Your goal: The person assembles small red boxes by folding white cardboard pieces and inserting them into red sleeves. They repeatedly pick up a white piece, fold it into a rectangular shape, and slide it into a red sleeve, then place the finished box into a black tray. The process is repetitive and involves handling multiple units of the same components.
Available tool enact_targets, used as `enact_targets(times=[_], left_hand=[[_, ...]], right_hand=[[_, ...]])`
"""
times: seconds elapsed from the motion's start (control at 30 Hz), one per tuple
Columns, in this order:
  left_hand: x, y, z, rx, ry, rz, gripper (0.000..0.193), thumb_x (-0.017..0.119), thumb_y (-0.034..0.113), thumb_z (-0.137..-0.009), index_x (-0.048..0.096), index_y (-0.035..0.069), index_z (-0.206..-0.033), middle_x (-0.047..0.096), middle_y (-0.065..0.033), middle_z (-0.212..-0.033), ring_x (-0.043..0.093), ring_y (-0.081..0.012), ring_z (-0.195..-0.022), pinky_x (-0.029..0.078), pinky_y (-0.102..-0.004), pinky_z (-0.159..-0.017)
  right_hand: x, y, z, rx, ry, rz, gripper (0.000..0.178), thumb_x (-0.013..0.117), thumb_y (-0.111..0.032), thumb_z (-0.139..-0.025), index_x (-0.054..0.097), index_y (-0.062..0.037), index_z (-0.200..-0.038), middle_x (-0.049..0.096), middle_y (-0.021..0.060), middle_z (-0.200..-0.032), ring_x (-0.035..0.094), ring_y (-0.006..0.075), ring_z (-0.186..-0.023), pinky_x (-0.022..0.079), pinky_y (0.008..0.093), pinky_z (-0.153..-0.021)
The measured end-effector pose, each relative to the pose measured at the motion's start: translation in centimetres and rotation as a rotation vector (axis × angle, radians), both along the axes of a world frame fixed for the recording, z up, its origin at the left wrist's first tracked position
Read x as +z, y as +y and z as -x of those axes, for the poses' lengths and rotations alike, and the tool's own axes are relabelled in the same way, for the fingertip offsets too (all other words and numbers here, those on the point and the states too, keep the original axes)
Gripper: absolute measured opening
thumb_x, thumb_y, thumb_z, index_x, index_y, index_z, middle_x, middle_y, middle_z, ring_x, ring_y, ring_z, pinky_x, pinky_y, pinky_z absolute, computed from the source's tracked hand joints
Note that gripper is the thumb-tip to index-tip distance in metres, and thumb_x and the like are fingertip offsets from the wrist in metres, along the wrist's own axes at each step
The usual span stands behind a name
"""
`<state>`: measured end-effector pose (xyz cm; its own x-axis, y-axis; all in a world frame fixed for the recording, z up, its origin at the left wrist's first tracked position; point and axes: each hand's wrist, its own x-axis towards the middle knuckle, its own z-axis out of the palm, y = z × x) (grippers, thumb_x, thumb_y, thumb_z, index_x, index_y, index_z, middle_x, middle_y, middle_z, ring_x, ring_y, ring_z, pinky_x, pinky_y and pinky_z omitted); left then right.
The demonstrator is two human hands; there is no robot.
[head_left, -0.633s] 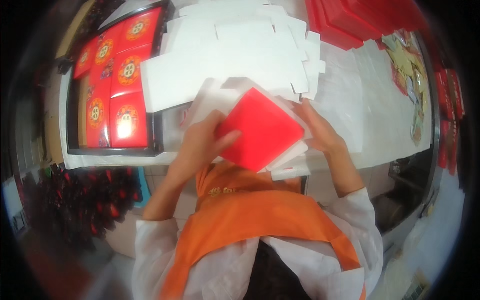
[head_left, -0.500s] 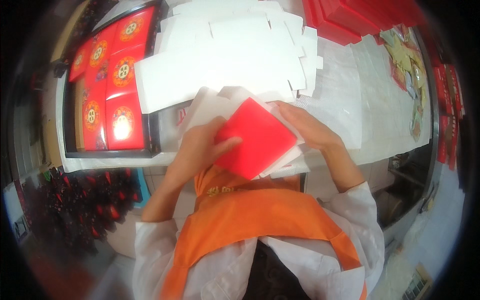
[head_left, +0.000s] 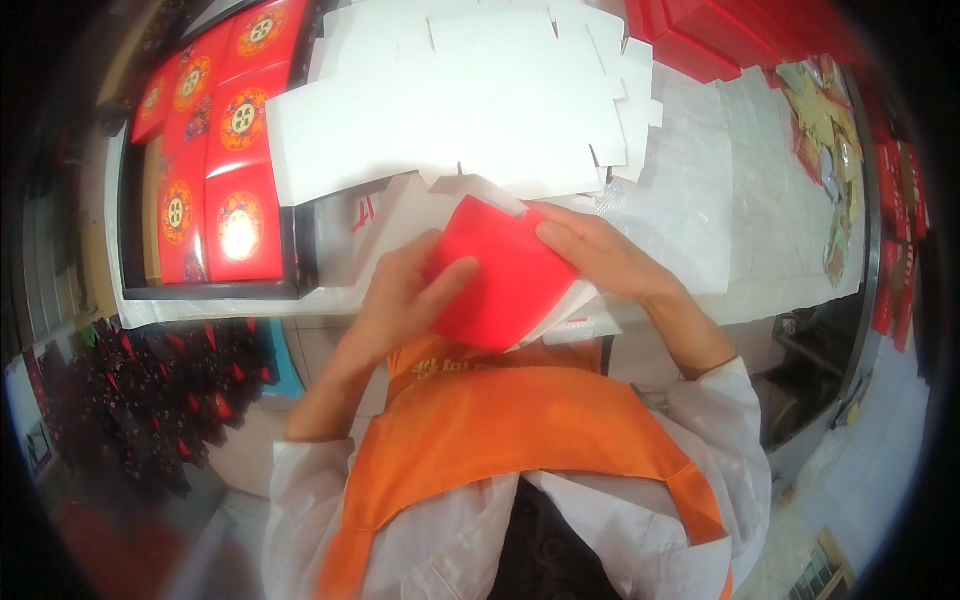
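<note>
A folding carton with a glossy red face (head_left: pixel 495 275) and white inner flaps is between my hands, in front of my apron at the table's near edge. My left hand (head_left: pixel 412 292) grips its left side, thumb lying on the red face and fingers behind. At the upper right corner, my right hand (head_left: pixel 602 252) pinches the carton with the thumb on top; its other fingers run along the far edge. White flaps show beyond the far edge and at the lower right. Just past it lies a pile of flat white carton blanks (head_left: pixel 450 110).
To the left, a black-rimmed tray (head_left: pixel 215 292) holds several red boxes with round patterned emblems. Larger red boxes (head_left: pixel 715 35) stand at the far right. Small wrapped packets (head_left: pixel 825 150) lie along the table's right side. Dark, red-spotted items (head_left: pixel 160 400) sit below the table at left.
My right thumb has come over onto the red face at the upper right corner, where it was beside the edge before. The red panel looks slightly bent there. My left hand keeps its hold.
</note>
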<state>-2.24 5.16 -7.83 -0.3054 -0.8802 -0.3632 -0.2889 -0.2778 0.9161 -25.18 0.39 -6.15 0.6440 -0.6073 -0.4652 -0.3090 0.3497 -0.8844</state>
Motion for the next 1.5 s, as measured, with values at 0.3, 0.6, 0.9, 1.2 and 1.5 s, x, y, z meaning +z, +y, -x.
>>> enact_targets(times=[0.3, 0.6, 0.9, 1.2, 1.5], left_hand=[[1.0, -0.3, 0.1, -0.032, 0.068, 0.023, 0.023, 0.058, 0.019, -0.086, 0.056, 0.000, -0.098, 0.056, 0.0006, -0.083, 0.049, -0.0051, -0.077, 0.042, -0.0205, -0.067], [0.7, -0.7, 0.0, -0.027, 0.005, 0.087, 0.021, 0.058, 0.020, -0.085, 0.056, 0.000, -0.092, 0.054, 0.0009, -0.078, 0.048, -0.0049, -0.073, 0.041, -0.0199, -0.064], [0.2, -0.6, 0.2, 0.033, 0.073, 0.069, 0.021, 0.056, 0.018, -0.084, 0.054, -0.002, -0.089, 0.055, -0.0051, -0.073, 0.048, -0.0094, -0.069, 0.042, -0.0243, -0.063], [0.3, -0.7, 0.2, -0.010, 0.080, 0.050, 0.019, 0.058, 0.019, -0.084, 0.056, 0.001, -0.089, 0.054, -0.0002, -0.076, 0.048, -0.0055, -0.070, 0.041, -0.0209, -0.063], [-0.2, -0.5, 0.2, -0.058, 0.143, 0.050, 0.019, 0.056, 0.017, -0.085, 0.056, 0.000, -0.092, 0.055, -0.0031, -0.077, 0.050, -0.0078, -0.071, 0.042, -0.0230, -0.063]], right_hand=[[-0.3, 0.1, 0.0, 0.078, 0.044, 0.146, 0.044, 0.034, -0.028, -0.093, 0.035, -0.0079, -0.132, 0.054, 0.0147, -0.116, 0.050, 0.0202, -0.105, 0.037, 0.0290, -0.091], [1.1, -0.4, -0.1, 0.139, 0.158, 0.082, 0.046, 0.034, -0.030, -0.092, 0.036, -0.0063, -0.131, 0.052, 0.0152, -0.118, 0.050, 0.0230, -0.105, 0.037, 0.0298, -0.091], [1.7, -0.4, -0.5, 0.234, 0.213, 0.220, 0.046, 0.030, -0.026, -0.091, 0.030, -0.0104, -0.134, 0.049, 0.0204, -0.120, 0.051, 0.0337, -0.104, 0.038, 0.0353, -0.091], [1.1, 1.5, -0.5, 0.145, 0.193, 0.389, 0.046, 0.033, -0.017, -0.090, 0.027, -0.0053, -0.134, 0.044, 0.0215, -0.124, 0.047, 0.0367, -0.108, 0.037, 0.0365, -0.092], [1.1, 1.8, -0.1, 0.235, 0.255, 0.556, 0.043, 0.033, -0.015, -0.090, 0.030, -0.0039, -0.131, 0.042, 0.0197, -0.126, 0.044, 0.0354, -0.112, 0.037, 0.0376, -0.094]])
